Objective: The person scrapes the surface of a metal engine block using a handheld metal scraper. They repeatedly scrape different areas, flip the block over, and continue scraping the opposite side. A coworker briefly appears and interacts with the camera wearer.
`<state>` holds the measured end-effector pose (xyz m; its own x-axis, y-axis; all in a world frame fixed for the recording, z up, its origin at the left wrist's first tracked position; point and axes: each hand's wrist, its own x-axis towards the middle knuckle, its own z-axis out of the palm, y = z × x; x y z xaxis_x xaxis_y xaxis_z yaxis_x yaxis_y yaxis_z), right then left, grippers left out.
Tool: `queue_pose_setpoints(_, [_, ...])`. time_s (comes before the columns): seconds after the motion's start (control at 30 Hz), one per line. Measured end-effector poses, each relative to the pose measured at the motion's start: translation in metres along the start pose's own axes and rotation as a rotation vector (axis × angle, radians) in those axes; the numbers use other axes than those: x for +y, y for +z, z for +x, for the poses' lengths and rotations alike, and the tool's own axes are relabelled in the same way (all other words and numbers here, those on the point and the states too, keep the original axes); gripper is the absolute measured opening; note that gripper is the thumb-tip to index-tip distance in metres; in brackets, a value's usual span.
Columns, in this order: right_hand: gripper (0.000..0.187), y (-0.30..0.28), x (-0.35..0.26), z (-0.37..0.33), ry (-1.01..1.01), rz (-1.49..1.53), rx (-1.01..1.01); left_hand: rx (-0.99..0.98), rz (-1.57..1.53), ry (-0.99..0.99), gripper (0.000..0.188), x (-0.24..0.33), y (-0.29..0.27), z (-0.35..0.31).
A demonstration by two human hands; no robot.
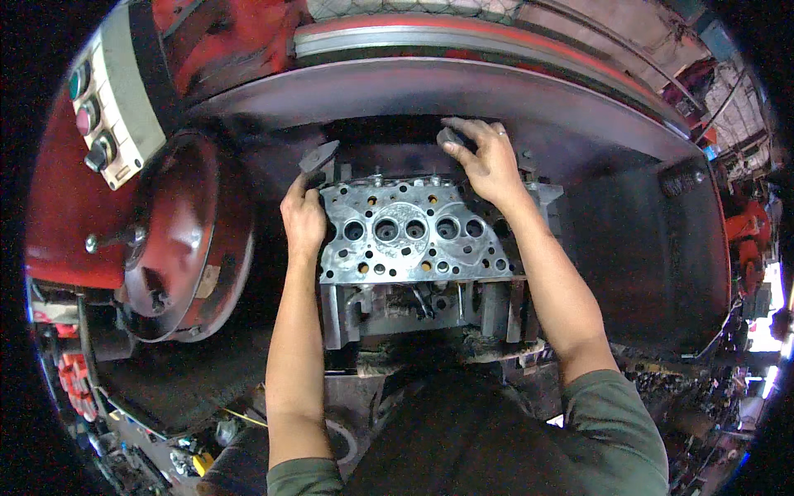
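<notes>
A grey metal engine cylinder head [405, 248] lies with its flat, machined face up in front of me. Round ports and smaller holes run along that face. My left hand [304, 217] is beside its left end, with the fingers closed at the base of an angular grey metal block [319, 155]. Part of that grip is hidden by the hand. Beyond the far right part of the cylinder head, my right hand [490, 164] is raised, pinching a small dark block [451, 137] between thumb and fingers.
Upright metal supports [332, 318] stand under the cylinder head. A large dark red wheel-shaped guard [186, 236] stands at left, below a pale control panel [107, 124] with coloured knobs. A curved dark metal wall [397, 87] closes off the far side. Dark trough walls [645, 248] rise at right.
</notes>
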<state>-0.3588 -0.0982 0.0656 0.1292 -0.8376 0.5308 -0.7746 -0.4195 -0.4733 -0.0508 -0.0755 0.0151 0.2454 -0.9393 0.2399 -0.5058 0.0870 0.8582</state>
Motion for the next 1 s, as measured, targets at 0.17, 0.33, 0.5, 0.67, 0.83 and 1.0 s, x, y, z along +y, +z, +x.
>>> queue_pose_setpoints(0.17, [0.038, 0.022, 0.0, -0.029, 0.008, -0.209, -0.291, -0.004, 0.015, -0.002, 0.04, -0.003, 0.0, -0.001])
queue_pose_setpoints(0.33, [0.038, 0.027, 0.003, -0.034, 0.029, -0.067, -0.028, -0.044, 0.057, -0.018, 0.04, -0.01, -0.001, 0.003])
queue_pose_setpoints(0.5, [0.04, 0.024, 0.003, -0.033, 0.035, -0.118, -0.099, -0.031, 0.045, 0.006, 0.039, -0.017, 0.001, 0.003])
queue_pose_setpoints(0.67, [0.038, 0.019, 0.005, -0.033, 0.06, -0.231, -0.274, -0.007, 0.126, 0.025, 0.038, -0.016, 0.002, 0.002])
queue_pose_setpoints(0.83, [0.037, -0.024, 0.023, -0.032, 0.076, -0.027, 0.114, -0.048, 0.098, 0.063, 0.034, -0.005, -0.001, -0.002])
queue_pose_setpoints(1.0, [0.039, -0.052, 0.04, -0.039, 0.15, -0.114, 0.148, -0.044, 0.217, 0.052, 0.034, 0.001, 0.001, -0.001])
